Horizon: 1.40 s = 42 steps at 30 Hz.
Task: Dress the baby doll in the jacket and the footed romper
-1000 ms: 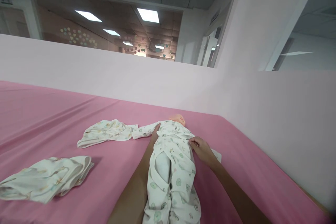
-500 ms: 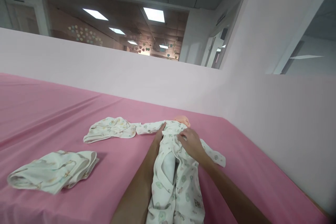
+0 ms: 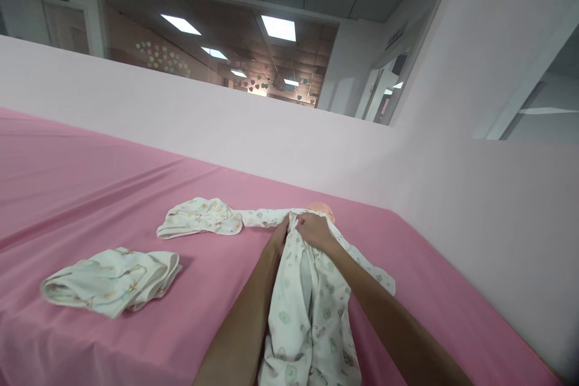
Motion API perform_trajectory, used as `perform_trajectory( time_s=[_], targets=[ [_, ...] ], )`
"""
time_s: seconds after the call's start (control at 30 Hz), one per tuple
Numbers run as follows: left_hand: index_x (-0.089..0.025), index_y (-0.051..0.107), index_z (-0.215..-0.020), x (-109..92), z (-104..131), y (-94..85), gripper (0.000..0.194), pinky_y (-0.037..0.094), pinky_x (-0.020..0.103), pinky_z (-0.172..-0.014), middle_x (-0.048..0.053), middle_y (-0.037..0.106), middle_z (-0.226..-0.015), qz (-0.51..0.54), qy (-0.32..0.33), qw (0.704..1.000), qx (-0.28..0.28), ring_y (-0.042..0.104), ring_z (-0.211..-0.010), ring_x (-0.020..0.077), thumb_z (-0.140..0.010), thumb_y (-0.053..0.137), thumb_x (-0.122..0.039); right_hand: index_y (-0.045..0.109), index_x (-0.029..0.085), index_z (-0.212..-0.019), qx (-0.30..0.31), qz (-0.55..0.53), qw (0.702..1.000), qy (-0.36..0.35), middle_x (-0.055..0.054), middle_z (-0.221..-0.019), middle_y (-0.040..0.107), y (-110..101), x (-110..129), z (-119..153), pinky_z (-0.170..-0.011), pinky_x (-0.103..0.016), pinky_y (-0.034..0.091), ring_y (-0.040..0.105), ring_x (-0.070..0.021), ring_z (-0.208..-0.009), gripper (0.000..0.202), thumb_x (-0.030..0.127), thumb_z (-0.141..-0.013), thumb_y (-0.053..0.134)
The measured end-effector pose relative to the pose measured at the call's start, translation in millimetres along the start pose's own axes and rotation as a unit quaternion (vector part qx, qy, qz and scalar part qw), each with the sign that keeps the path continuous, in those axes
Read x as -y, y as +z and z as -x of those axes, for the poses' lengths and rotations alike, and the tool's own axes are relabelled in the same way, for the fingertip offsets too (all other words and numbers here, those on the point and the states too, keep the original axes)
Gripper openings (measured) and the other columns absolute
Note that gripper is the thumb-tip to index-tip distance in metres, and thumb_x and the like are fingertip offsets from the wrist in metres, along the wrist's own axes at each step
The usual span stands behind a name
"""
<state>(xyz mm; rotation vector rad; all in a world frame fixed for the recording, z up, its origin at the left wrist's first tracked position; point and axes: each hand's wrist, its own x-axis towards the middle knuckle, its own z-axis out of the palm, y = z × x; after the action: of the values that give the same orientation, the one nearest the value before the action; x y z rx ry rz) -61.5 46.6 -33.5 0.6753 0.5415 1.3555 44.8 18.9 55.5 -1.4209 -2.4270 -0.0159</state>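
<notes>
A doll lies on its back on the pink sheet, its pinkish head (image 3: 322,209) partly showing beyond my hands. It wears a white printed baby top (image 3: 265,217) with both sleeves spread out. White baby pants (image 3: 289,307) with green and pink prints and a split at the crotch cover its lower body. At the waist, my left hand (image 3: 281,234) is closed on the left side of the pants, fingers partly hidden by cloth. My right hand (image 3: 313,230), curled into a fist, grips the waist close beside it. Fabric rises in a bunch between them.
The pink sheet (image 3: 217,193) covers a wide surface against a white wall (image 3: 253,139). One folded printed cloth (image 3: 113,280) lies at the left front; another printed cloth (image 3: 199,217) sits beside the left sleeve. Windows are above the wall.
My right hand has moved left and closed on the waist, near my left hand. The pants' waist is now drawn up and bunched, and the crotch split looks narrower. The view shifted slightly.
</notes>
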Motion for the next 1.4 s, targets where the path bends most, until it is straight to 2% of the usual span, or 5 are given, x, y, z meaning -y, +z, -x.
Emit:
perform_trajectory(
  time_s=[0.4,0.7,0.9,1.03,1.4],
  targets=[
    [-0.011,0.064,-0.114,8,0,-5.3,0.051,0.049,0.040,-0.096,0.014,0.072,-0.106,0.069,-0.019,0.995,0.074,0.065,-0.104,0.0302,-0.087,0.056,-0.052,0.064,0.017,-0.074,-0.077,0.012,0.996,0.050,-0.013,-0.103,0.060,13,-13,-9,-0.086,-0.040,0.033,0.049,-0.0279,-0.102,0.022,0.023,-0.085,0.045],
    [-0.014,0.067,-0.103,-1,20,-12.7,0.051,0.048,0.037,-0.095,0.014,0.072,-0.100,-0.103,-0.021,0.991,0.086,0.065,-0.102,0.0271,-0.085,0.055,-0.060,0.059,0.018,-0.117,-0.182,-0.019,0.979,0.085,-0.012,-0.118,0.056,3,-69,59,-0.097,-0.041,0.032,0.047,-0.0280,-0.111,0.035,0.032,-0.087,0.046],
    [-0.020,0.058,-0.066,-30,55,-24.1,0.042,0.042,0.029,-0.061,0.005,0.062,-0.068,-0.469,0.080,0.879,-0.047,0.054,-0.062,0.0187,-0.072,0.069,-0.059,0.063,0.015,-0.102,-0.202,-0.107,0.965,0.130,-0.014,-0.108,0.063,19,-124,92,-0.089,-0.043,0.036,0.054,-0.0301,-0.100,0.031,0.034,-0.083,0.046],
    [-0.022,0.043,-0.055,-28,58,-17.5,0.047,0.029,0.028,-0.056,-0.002,0.046,-0.057,-0.536,0.166,0.821,-0.105,0.039,-0.057,0.0148,-0.075,0.065,-0.058,0.061,0.019,-0.083,-0.239,-0.163,0.947,0.136,-0.010,-0.091,0.066,29,-118,91,-0.079,-0.035,0.041,0.057,-0.0245,-0.087,0.025,0.033,-0.085,0.040],
    [-0.022,0.044,-0.069,-20,64,-11.2,0.036,0.029,0.028,-0.059,-0.003,0.051,-0.065,-0.636,0.226,0.722,-0.152,0.045,-0.063,0.0170,-0.086,0.049,-0.053,0.050,0.020,-0.074,-0.325,-0.206,0.906,0.175,-0.002,-0.072,0.061,17,-100,122,-0.064,-0.029,0.037,0.054,-0.0187,-0.069,0.031,0.046,-0.090,0.043]
  ],
)
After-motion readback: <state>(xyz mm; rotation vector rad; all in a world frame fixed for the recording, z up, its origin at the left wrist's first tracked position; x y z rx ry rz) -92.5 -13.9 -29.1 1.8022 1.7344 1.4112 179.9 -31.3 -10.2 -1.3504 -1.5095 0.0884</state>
